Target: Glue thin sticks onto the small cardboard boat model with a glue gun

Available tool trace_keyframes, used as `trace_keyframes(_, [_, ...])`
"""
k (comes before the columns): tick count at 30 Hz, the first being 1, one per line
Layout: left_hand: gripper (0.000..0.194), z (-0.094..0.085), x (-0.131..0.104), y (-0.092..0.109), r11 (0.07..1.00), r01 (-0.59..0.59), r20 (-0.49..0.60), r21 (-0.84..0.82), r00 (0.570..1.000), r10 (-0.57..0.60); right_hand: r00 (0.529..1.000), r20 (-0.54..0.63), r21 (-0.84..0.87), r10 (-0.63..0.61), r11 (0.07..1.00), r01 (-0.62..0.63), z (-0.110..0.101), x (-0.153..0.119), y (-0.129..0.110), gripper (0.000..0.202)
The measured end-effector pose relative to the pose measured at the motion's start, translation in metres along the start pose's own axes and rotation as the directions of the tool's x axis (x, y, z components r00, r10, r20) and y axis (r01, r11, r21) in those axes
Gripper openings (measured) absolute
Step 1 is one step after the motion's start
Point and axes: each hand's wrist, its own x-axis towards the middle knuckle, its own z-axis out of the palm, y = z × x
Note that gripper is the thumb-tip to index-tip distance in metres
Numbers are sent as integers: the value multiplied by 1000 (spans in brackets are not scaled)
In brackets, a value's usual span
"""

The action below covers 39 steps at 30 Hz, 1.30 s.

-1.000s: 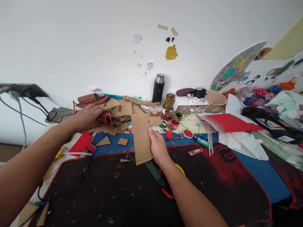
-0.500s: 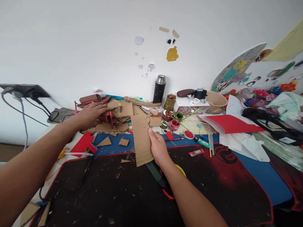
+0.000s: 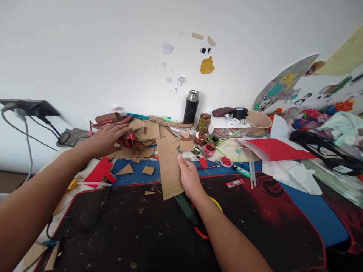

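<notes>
My right hand [image 3: 189,174] grips the right edge of a long piece of cardboard [image 3: 169,170], thumb on top and the other fingers hidden. Under its lower end lies a dark green tool handle [image 3: 185,209], partly covered by cardboard and wrist. Farther left my left hand [image 3: 107,139] stretches flat over a small red-and-brown painted object [image 3: 131,141], fingers straight. Whether it touches the object cannot be made out. Around it are heaped cardboard scraps [image 3: 149,129], and a red paper cutout [image 3: 98,172] lies in front.
Behind stands a black flask [image 3: 191,107]. Open paint pots [image 3: 210,149] and a small tub of red paint [image 3: 226,161] sit right of the cardboard. A red sheet [image 3: 276,149] lies farther right. A dark mat [image 3: 124,226] covers the front, with small scraps on it.
My left hand has shifted very slightly over the pile. My right hand and the cardboard stay nearly where they were; the view moves a little.
</notes>
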Motion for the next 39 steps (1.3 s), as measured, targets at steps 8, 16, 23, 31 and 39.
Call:
trace_keyframes(8, [53, -34, -47, 81, 877, 291, -291, -382, 863, -413, 1000, -16, -64, -26, 998, 25, 3, -2, -4, 63])
trace_keyframes(16, [38, 11, -36, 196, 194, 223, 215, -955, 975, -60, 979, -70, -253, -191, 953, 168, 3, -5, -8, 63])
trace_keyframes(23, [53, 2, -26, 205, -235, 299, 342, -925, 924, -169, 950, -38, -354, -309, 893, 277, 4, -9, -11, 57])
trace_keyframes(31, [52, 5, -24, 221, -423, 179, 288, -888, 934, -211, 913, -128, -398, -386, 863, 309, 0, -3, -10, 58])
trace_keyframes(39, [54, 8, -21, 236, -337, 92, 204, -937, 927, -315, 890, -125, -431, -437, 833, 348, 2, -5, -7, 57])
